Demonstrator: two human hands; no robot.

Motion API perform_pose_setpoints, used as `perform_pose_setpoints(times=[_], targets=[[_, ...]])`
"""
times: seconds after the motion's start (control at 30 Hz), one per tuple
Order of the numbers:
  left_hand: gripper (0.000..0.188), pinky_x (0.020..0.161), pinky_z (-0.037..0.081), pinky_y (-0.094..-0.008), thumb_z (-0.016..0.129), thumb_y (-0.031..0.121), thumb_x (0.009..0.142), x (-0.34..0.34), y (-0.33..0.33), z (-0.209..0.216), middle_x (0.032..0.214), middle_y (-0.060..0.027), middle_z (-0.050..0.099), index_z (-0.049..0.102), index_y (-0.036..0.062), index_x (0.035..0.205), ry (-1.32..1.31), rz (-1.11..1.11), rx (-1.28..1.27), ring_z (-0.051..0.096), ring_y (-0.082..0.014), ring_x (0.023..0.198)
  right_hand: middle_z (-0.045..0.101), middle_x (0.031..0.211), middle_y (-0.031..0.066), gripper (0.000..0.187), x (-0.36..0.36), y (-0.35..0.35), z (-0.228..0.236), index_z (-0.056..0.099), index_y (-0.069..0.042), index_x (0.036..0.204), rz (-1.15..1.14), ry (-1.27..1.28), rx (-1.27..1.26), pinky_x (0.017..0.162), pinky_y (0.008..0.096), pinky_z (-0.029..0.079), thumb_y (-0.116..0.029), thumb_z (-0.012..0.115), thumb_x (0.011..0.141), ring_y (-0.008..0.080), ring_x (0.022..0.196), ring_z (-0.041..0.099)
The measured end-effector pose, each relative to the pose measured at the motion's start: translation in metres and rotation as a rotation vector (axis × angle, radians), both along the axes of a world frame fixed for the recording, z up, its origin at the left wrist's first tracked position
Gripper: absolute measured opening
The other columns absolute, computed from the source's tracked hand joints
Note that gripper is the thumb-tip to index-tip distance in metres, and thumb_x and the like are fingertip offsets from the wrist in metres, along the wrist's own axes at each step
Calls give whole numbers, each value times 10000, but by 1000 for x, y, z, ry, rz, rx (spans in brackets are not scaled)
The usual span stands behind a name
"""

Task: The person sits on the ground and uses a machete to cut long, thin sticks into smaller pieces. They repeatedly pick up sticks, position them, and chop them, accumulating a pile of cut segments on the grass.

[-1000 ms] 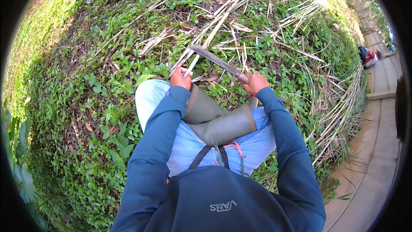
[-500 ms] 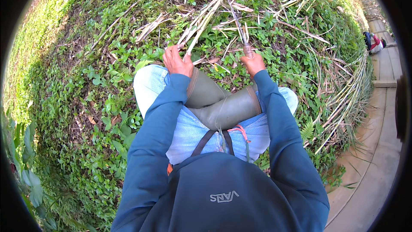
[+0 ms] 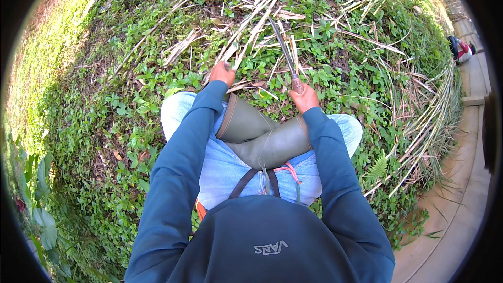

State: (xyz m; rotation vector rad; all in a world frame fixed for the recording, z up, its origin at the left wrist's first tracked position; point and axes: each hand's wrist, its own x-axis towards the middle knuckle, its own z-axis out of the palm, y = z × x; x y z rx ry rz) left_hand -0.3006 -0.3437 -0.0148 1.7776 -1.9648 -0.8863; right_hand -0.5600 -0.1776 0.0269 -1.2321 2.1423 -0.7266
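My left hand (image 3: pixel 222 74) is closed at the near ends of a bundle of long pale-green stalks (image 3: pixel 255 26). The stalks stretch away from me toward the far edge of the view. In my right hand (image 3: pixel 305 98) is a long-bladed knife (image 3: pixel 283 46), gripped by its brown handle, the blade pointing away and slightly left. Its tip lies close beside the stalks; whether they touch, I cannot tell. Below both hands are my crossed olive-green boots (image 3: pixel 272 144).
Low leafy plants (image 3: pixel 115 110) cover the ground. More cut stalks lie in a heap (image 3: pixel 429 115) to the right and another pile (image 3: pixel 369 2) at the far right. Beyond the heap runs a pale concrete edge (image 3: pixel 461 178), with a red and dark object (image 3: pixel 461 50) on it.
My left hand has moved slightly right and its fingers have curled in. The knife has come nearer to me with my right hand, and its blade has swung left toward the stalks.
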Motion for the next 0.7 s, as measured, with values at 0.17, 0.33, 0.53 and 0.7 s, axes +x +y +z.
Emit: perform_pose_setpoints(times=[0.17, 0.33, 0.53, 0.7], targets=[[404, 945, 454, -400, 628, 268, 769, -11, 16, -1, 1099, -231, 611, 609, 20, 1088, -305, -110, 242, 579, -368, 1055, 652, 800, 214, 322, 5, 8, 12, 625, -81, 929, 171, 126, 61, 753, 480, 494, -350, 609, 753, 413, 767, 623], [434, 926, 453, -398, 706, 316, 777, -6, 20, 35, 1073, -198, 643, 634, 83, 1136, -227, 54, 59, 606, -336, 1026, 643, 756, 225, 270, 20, 10, 37, 599, -90, 937, 357, 267, 117, 707, 523, 489, -302, 610, 770, 428, 728, 623], [341, 752, 492, -383, 703, 274, 780, 13, 22, 54, 822, -158, 684, 668, 43, 1028, -10, 134, -46, 660, -285, 795, 646, 737, 207, 277, 21, -16, 46, 580, -84, 962, 422, 408, 64, 688, 530, 488, -276, 628, 768, 404, 702, 634], [251, 692, 492, -335, 606, 221, 849, 30, 19, 63, 768, -97, 686, 674, 32, 999, 99, 83, 105, 653, -196, 716, 652, 740, 190, 293, 29, -26, 47, 578, -87, 973, 403, 455, 110, 701, 502, 506, -273, 646, 756, 385, 708, 640]])
